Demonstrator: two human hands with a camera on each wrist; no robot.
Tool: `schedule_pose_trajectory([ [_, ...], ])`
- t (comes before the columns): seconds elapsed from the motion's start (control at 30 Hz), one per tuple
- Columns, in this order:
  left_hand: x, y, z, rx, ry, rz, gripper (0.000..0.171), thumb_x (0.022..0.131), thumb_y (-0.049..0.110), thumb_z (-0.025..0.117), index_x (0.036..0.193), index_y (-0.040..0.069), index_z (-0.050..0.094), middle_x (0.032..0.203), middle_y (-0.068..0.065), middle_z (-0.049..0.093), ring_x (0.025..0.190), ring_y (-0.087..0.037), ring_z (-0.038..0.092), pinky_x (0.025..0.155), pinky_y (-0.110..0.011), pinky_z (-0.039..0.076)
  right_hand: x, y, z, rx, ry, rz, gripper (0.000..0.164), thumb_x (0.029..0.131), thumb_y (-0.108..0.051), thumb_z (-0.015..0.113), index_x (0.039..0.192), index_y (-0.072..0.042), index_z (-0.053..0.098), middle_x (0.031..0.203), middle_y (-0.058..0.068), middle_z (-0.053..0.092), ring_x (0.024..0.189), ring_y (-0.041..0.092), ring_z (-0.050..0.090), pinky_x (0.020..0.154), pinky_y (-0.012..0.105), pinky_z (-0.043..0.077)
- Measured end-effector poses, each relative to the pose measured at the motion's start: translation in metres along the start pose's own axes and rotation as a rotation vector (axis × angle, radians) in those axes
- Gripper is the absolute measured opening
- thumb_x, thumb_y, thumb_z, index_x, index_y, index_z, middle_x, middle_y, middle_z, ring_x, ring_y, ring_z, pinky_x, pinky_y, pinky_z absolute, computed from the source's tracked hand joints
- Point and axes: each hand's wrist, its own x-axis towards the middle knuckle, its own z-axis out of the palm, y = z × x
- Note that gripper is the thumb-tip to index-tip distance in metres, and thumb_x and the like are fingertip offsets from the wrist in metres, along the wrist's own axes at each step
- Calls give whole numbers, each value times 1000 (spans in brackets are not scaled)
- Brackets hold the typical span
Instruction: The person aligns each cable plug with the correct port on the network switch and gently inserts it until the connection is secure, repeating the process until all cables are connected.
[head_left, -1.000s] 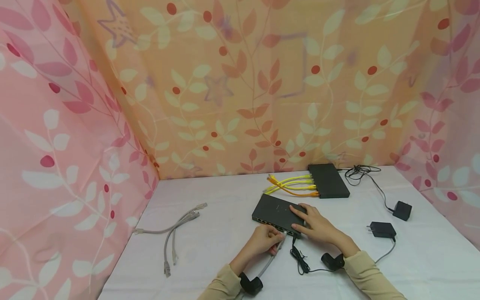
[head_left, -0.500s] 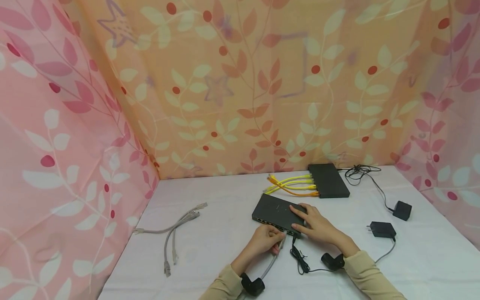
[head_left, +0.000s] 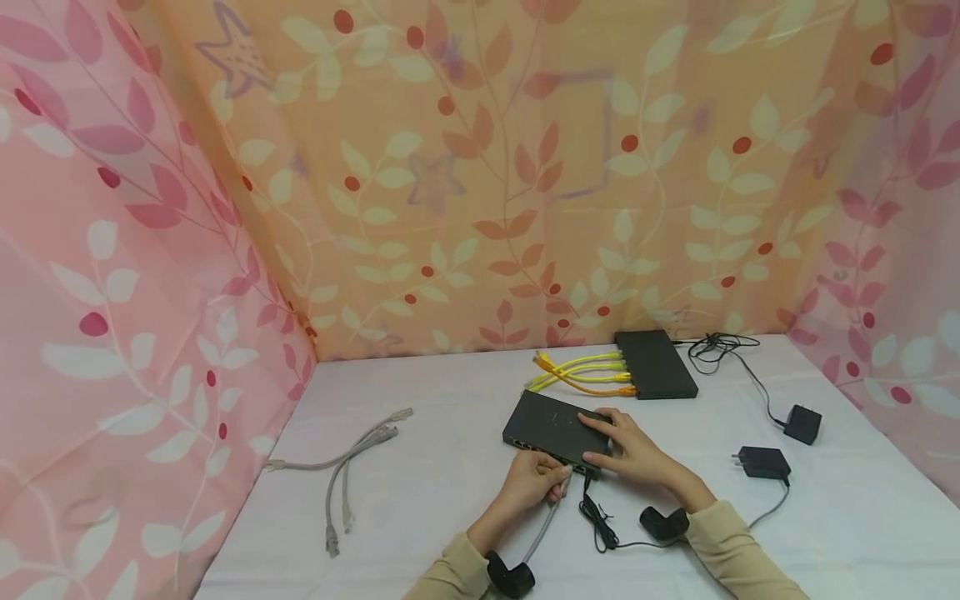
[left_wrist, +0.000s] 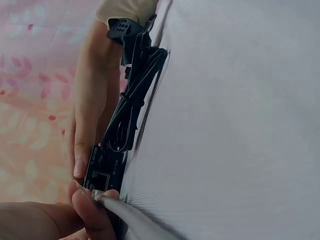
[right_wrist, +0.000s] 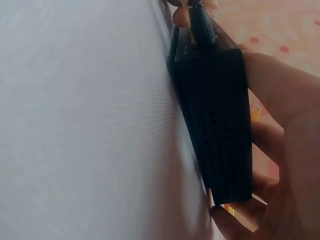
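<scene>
A black network switch (head_left: 553,427) lies on the white tabletop, its row of ports facing the near side. My left hand (head_left: 531,478) pinches the plug end of a grey network cable (head_left: 546,523) right at this row. In the left wrist view, the clear plug (left_wrist: 98,194) sits between thumb and finger at the ports, beside a vacant port (left_wrist: 102,181). My right hand (head_left: 636,450) grips the switch's right end, the thumb near its front corner and fingers reaching round to the back edge, as the right wrist view shows. A black power cord (head_left: 597,518) runs from the switch's front.
Grey network cables (head_left: 360,446) lie loose on the left. Behind stands a second black box (head_left: 656,365) with yellow and orange cables (head_left: 585,375) plugged in. Two power adapters, one farther back (head_left: 803,424) and one nearer (head_left: 763,462), lie at the right. Patterned curtains (head_left: 450,250) enclose the table.
My left wrist and forearm have shifted slightly to the right, while the fingers stay at the ports with the cable plug. The right hand and the switch hold still.
</scene>
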Motion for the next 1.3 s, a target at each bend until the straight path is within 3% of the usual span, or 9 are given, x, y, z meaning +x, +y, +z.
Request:
schedule_pose_trajectory([
  [0.23, 2, -1, -2, 0, -19, 30, 18, 84, 10, 67, 83, -8, 67, 59, -18, 64, 41, -2, 52, 44, -21, 48, 1, 0, 1, -8, 11, -30, 65, 82, -49, 64, 137, -19, 47, 136, 18, 40, 119, 35, 41, 91, 56, 38],
  [0.57, 7, 5, -8, 77, -125, 14, 21, 87, 18, 64, 86, -2, 69, 54, -4, 60, 42, -4, 54, 44, -21, 48, 1, -1, -5, 8, 3, 7, 64, 84, -48, 63, 138, -20, 45, 135, 19, 39, 119, 36, 40, 91, 56, 37],
  [0.73, 2, 7, -20, 125, -179, -3, 21, 89, 18, 63, 89, -2, 67, 61, -7, 64, 46, -6, 56, 46, -25, 50, -1, -1, -2, -6, -15, 15, 64, 84, -48, 62, 139, -20, 44, 135, 20, 38, 119, 36, 40, 90, 56, 38],
  [1.17, 4, 15, -68, 307, -120, 80, 21, 90, 21, 61, 93, 1, 68, 70, -11, 67, 54, -12, 57, 49, -24, 48, -2, -2, -1, -6, -15, 27, 64, 84, -50, 61, 138, -21, 45, 136, 20, 38, 119, 37, 40, 90, 56, 38],
  [1.3, 3, 19, -84, 363, -54, 92, 21, 90, 20, 61, 93, 0, 68, 72, -15, 67, 56, -18, 60, 49, -24, 47, -3, 0, -1, 3, -14, 33, 64, 84, -51, 61, 139, -23, 44, 137, 18, 38, 120, 35, 39, 90, 56, 38],
])
